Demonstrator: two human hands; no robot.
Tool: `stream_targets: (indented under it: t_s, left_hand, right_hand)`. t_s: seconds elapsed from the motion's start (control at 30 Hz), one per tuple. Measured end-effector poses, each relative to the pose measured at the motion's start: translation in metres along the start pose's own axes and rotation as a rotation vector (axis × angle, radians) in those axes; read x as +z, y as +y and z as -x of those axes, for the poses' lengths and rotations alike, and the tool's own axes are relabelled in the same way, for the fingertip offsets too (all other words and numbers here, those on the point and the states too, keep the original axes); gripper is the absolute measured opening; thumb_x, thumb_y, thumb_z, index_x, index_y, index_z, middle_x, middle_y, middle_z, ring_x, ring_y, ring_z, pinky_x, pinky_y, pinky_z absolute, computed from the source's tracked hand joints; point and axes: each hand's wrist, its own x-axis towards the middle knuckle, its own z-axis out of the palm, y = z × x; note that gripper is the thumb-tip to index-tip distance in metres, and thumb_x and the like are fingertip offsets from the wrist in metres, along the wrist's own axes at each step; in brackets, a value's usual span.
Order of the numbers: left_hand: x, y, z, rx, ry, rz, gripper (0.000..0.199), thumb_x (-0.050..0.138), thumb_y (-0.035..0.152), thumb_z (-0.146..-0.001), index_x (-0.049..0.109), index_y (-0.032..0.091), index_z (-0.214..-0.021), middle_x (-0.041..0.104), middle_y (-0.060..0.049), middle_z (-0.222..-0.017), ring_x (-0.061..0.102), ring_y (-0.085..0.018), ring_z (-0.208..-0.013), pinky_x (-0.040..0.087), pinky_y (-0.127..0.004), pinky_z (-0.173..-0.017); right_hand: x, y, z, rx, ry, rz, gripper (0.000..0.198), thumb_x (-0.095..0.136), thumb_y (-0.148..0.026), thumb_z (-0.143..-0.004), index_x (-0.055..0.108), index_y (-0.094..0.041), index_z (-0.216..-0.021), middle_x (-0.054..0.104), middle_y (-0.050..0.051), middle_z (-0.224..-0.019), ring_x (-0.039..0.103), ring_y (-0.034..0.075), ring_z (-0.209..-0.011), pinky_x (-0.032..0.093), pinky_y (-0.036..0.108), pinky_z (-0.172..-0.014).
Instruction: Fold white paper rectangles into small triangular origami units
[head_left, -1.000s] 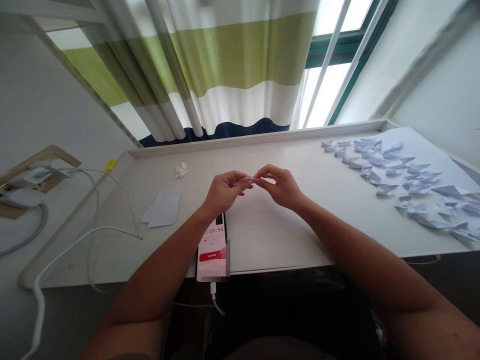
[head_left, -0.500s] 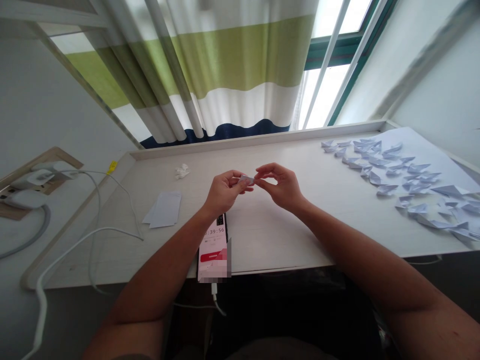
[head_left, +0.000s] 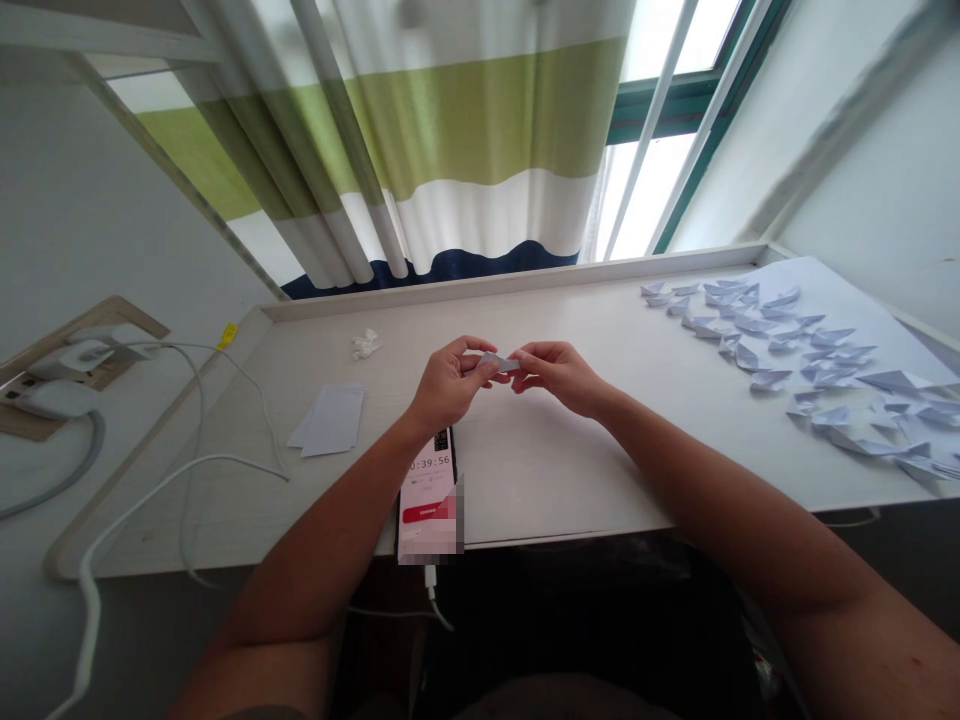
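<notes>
A small folded piece of white paper [head_left: 501, 363] is held above the middle of the desk, between both hands. My left hand [head_left: 452, 380] pinches its left part, thumb on the near side. My right hand [head_left: 559, 374] grips its right end between thumb and fingers. The fingers hide much of the paper, so its full shape cannot be made out. Below my left hand lies a phone [head_left: 429, 490] with a timer on its screen. To the left is a small stack of white paper sheets [head_left: 334, 418].
Several folded paper boats [head_left: 772, 380] cover the right side of the white desk [head_left: 540, 470]. A crumpled white tissue [head_left: 365, 344] lies at the back left. White cables run from chargers [head_left: 82, 355] at the left wall. A striped curtain [head_left: 480, 120] hangs behind the desk.
My right hand has turned and closed in on the paper, now gripping its right end with the fingers lower. My left hand keeps its hold, nearly unmoved.
</notes>
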Motion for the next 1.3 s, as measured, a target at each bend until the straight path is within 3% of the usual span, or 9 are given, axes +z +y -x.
stream_targets:
  t_s: [0.17, 0.4, 0.6, 0.7, 0.83, 1.1, 1.3]
  left_hand:
    - [-0.0032, 0.0032, 0.0004, -0.023, -0.001, -0.061, 0.041, 0.084, 0.05, -0.093, 0.067, 0.018, -0.112, 0.087, -0.01, -0.091, 0.086, -0.027, -0.085, 0.057, -0.031, -0.069]
    - [-0.001, 0.0032, 0.0016, -0.054, -0.016, -0.062, 0.045, 0.085, 0.052, -0.091, 0.065, 0.018, -0.113, 0.086, -0.01, -0.088, 0.085, -0.027, -0.087, 0.059, -0.031, -0.068]
    - [-0.0044, -0.0021, -0.0024, 0.102, 0.22, -0.162, 0.034, 0.089, 0.04, -0.086, 0.063, 0.021, -0.098, 0.082, -0.008, -0.109, 0.081, -0.023, -0.095, 0.06, -0.028, -0.065]
    - [-0.0061, -0.0011, -0.0035, 0.149, 0.238, -0.218, 0.028, 0.088, 0.04, -0.087, 0.068, 0.021, -0.094, 0.08, -0.007, -0.104, 0.078, -0.021, -0.092, 0.061, -0.028, -0.065]
    - [-0.0035, 0.0007, -0.0028, 0.123, 0.232, -0.178, 0.037, 0.092, 0.047, -0.083, 0.075, 0.02, -0.102, 0.08, -0.006, -0.098, 0.076, -0.02, -0.086, 0.063, -0.03, -0.064]
    - [-0.0012, 0.0056, -0.0021, 0.061, 0.288, -0.116, 0.038, 0.095, 0.051, -0.08, 0.082, 0.018, -0.094, 0.081, -0.007, -0.093, 0.072, -0.018, -0.079, 0.063, -0.031, -0.063]
    - [-0.0037, 0.0043, -0.0034, -0.036, 0.287, -0.017, 0.041, 0.098, 0.049, -0.076, 0.082, 0.015, -0.092, 0.08, -0.006, -0.087, 0.071, -0.016, -0.074, 0.063, -0.035, -0.077]
  right_hand:
    - [0.0019, -0.0021, 0.0023, -0.063, -0.005, 0.043, 0.049, 0.096, -0.066, -0.075, 0.086, -0.019, -0.088, 0.08, 0.005, -0.079, 0.074, 0.017, -0.072, 0.065, 0.037, -0.076]
    - [0.0017, -0.0074, 0.0071, -0.184, 0.018, 0.335, 0.051, 0.089, -0.068, -0.081, 0.084, -0.018, -0.085, 0.08, 0.007, -0.075, 0.074, 0.02, -0.072, 0.06, 0.035, -0.069]
    - [0.0044, -0.0026, 0.0018, -0.263, 0.226, 0.28, 0.056, 0.087, -0.074, -0.079, 0.076, -0.019, -0.079, 0.077, 0.006, -0.071, 0.071, 0.019, -0.066, 0.058, 0.034, -0.066]
    - [0.0051, -0.0011, -0.0001, -0.281, 0.247, 0.234, 0.058, 0.088, -0.076, -0.077, 0.076, -0.02, -0.08, 0.077, 0.005, -0.071, 0.071, 0.019, -0.066, 0.059, 0.035, -0.066]
    - [0.0073, -0.002, 0.0008, -0.29, 0.23, 0.217, 0.059, 0.088, -0.077, -0.076, 0.076, -0.02, -0.081, 0.077, 0.005, -0.071, 0.071, 0.019, -0.066, 0.059, 0.035, -0.066]
    - [0.0084, -0.0023, 0.0013, -0.291, 0.23, 0.232, 0.059, 0.087, -0.078, -0.077, 0.076, -0.02, -0.082, 0.076, 0.005, -0.073, 0.071, 0.019, -0.067, 0.06, 0.035, -0.068]
    - [0.0084, -0.0019, 0.0033, -0.293, 0.225, 0.299, 0.056, 0.084, -0.075, -0.082, 0.077, -0.02, -0.085, 0.077, 0.006, -0.076, 0.073, 0.02, -0.071, 0.062, 0.037, -0.071]
